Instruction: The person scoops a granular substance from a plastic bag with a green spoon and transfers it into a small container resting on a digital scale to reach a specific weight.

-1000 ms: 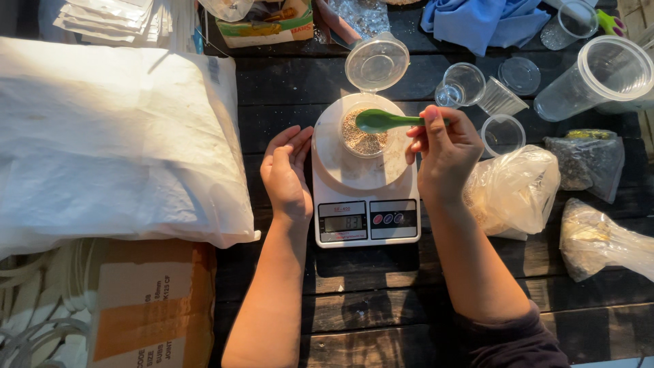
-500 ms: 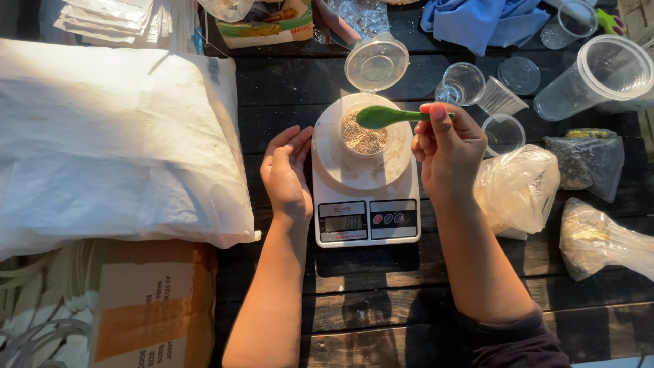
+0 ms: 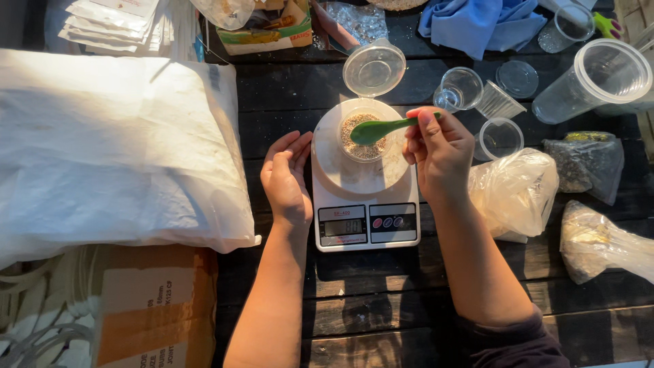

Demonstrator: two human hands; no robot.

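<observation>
Fingers of the right hand (image 3: 439, 153) pinch the handle of a green spoon (image 3: 379, 129), its bowl tilted down over the small clear cup of grain (image 3: 361, 136) that sits on the round pan of the white kitchen scale (image 3: 364, 184); the fingers of the left hand (image 3: 286, 178) lie straight and loosely together, holding nothing, resting on the dark wooden bench (image 3: 381, 300) just beside the scale's left edge; beyond the scale, touching its far rim, a clear hinged lid (image 3: 374, 68) stands open; to the right of the scale and past the right hand, a small empty clear cup (image 3: 501, 138) stands near two more clear cups (image 3: 460, 88) lying on their sides and a round lid (image 3: 518, 78); farther right of the scale a large clear tumbler (image 3: 593, 82) lies tipped over; a crumpled clear plastic bag (image 3: 514, 194) sits just beside the right wrist, with a bag of dark seeds (image 3: 587, 163) behind it; left of the scale, well apart from it, a big white sack (image 3: 116, 150) covers the bench, a cardboard box (image 3: 153, 307) in front of it; a blue cloth (image 3: 477, 20) lies at the far edge, beyond the scale.
</observation>
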